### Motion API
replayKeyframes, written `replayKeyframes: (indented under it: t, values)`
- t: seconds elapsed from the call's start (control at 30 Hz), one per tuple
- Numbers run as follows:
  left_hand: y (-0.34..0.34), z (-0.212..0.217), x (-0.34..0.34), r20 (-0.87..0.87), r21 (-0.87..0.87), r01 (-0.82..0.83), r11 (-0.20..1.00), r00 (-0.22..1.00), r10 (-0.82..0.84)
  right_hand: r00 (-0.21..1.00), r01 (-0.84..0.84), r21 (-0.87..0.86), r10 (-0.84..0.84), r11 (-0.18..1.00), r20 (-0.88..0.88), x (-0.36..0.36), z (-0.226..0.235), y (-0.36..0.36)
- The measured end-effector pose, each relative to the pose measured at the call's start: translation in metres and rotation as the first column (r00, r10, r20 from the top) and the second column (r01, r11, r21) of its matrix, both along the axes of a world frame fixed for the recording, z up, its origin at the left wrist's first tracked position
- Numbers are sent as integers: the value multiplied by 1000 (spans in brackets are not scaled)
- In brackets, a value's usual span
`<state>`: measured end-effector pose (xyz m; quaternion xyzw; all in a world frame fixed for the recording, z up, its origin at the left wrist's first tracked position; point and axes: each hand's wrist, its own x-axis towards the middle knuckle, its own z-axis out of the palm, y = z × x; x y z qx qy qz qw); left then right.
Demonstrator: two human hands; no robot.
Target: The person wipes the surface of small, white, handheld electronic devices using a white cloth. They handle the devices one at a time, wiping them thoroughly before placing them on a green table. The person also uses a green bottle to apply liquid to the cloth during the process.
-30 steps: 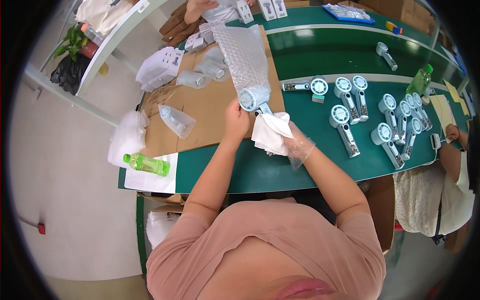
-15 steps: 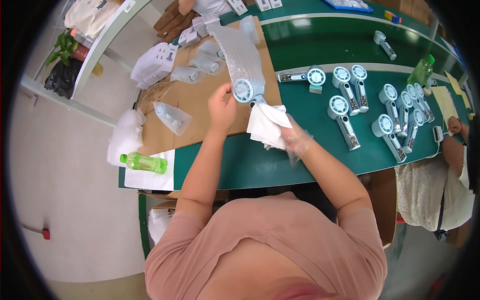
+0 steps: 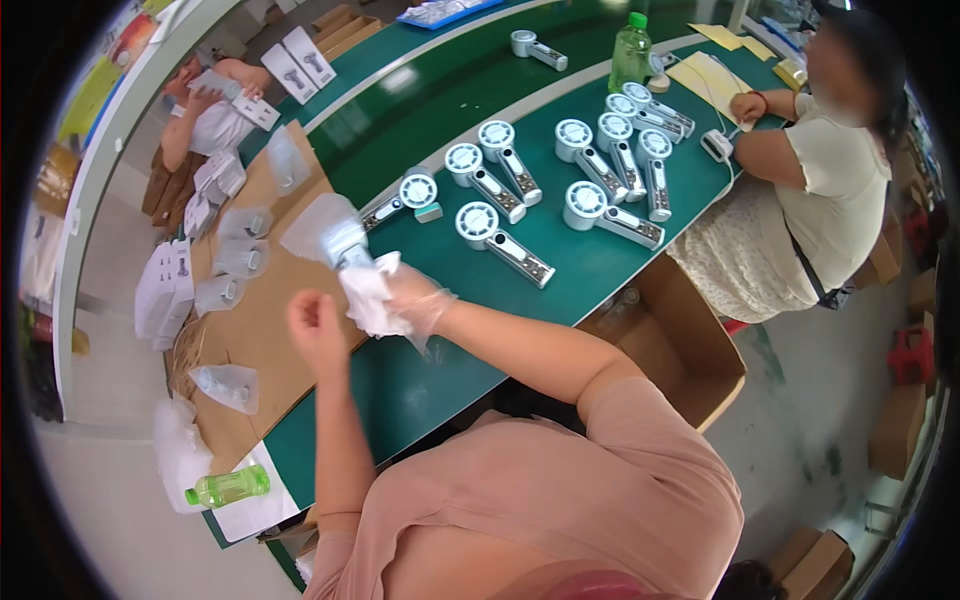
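Note:
My right hand (image 3: 412, 298), in a thin clear plastic glove, grips a handheld fan (image 3: 346, 246) through a folded white cloth (image 3: 370, 296). The fan's round light-blue head is smeared by motion, and the cloth hides its handle. A clear plastic sleeve (image 3: 305, 228) shows right beside the fan head; I cannot tell whether it is around it. My bare left hand (image 3: 316, 325) hovers a little to the left over the cardboard sheet (image 3: 270, 345), apart from the fan. Its fingers are curled in, with nothing visible in them.
Several light-blue handheld fans (image 3: 515, 258) lie on the green table (image 3: 480, 345). Bagged fans (image 3: 226, 388) and white boxes (image 3: 165, 290) sit at the left. Green bottles stand far right (image 3: 630, 52) and lie near left (image 3: 230, 487). A co-worker (image 3: 820, 190) sits at the right.
My left hand has let go of the fan head and drawn away to the left. The view has swung right. The long bubble-wrap sleeve behind the fan no longer shows stretched out.

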<state>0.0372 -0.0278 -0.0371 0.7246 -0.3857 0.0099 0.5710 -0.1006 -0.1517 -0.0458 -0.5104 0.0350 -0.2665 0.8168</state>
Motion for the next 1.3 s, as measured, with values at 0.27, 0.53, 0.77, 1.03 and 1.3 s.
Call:
replayKeyframes:
  t: [0.27,0.53,0.77,1.03,1.3]
  values:
    - [10,31,32,245,347,99,933,950,-192,781,-188,-761,-376,621,-499,-15,32,21]
    - [25,36,15,278,413,-59,909,958,-64,743,-315,-805,-397,504,-539,-22,48,32]
    - [14,31,1,588,198,-236,951,805,78,718,-347,-798,-408,493,-564,-28,60,35]
    - [6,27,7,581,202,-236,951,810,78,699,-384,-775,-390,502,-599,-28,62,29]
    - [1,73,-13,688,604,-144,784,590,-421,720,-386,-773,-359,503,-593,-32,60,26]
